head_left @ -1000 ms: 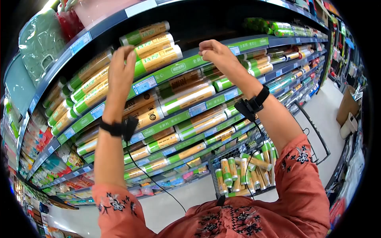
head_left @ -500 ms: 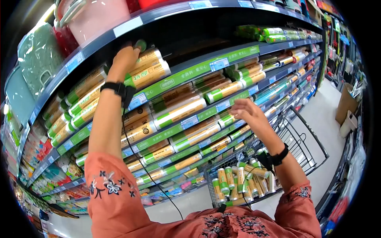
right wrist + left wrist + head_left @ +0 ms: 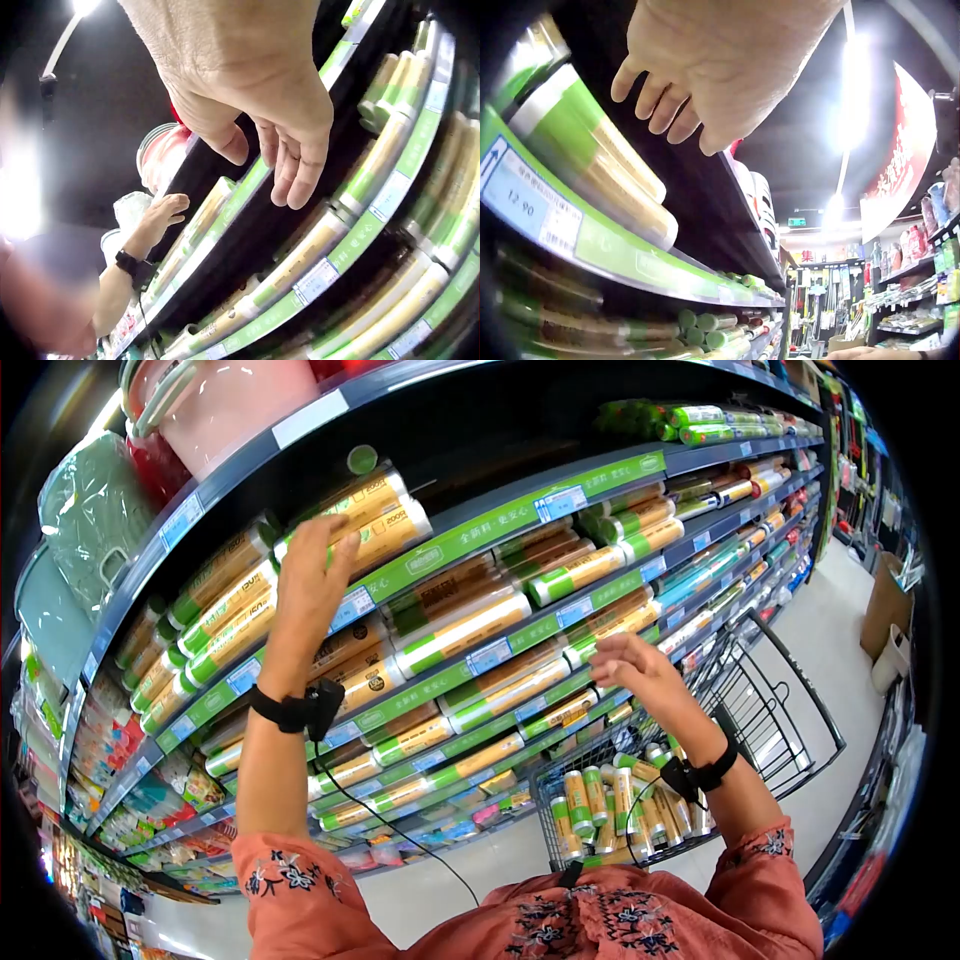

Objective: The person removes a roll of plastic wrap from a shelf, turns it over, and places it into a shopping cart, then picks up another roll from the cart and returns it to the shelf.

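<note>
In the head view the left hand is at the upper shelf, in front of a stack of green-and-tan rolls; whether it touches them is unclear. The left wrist view shows that hand with its fingers loosely extended and nothing held. The right hand hovers in front of the lower shelves of rolls, to the upper right of the cart's rolls. Relaxed, slightly bent fingers show on the right hand in the right wrist view, holding nothing. One roll end sits above the stack.
A black wire shopping cart at the lower right holds several rolls. Pink bucket and green plastic-wrapped goods stand on the top left shelf. A cable hangs from the left wrist. Across the aisle is a cardboard box.
The left hand has come down and slightly forward from the back of the upper shelf, empty. Compared with a second ago, the right hand is lower and farther right, away from the upper shelf.
</note>
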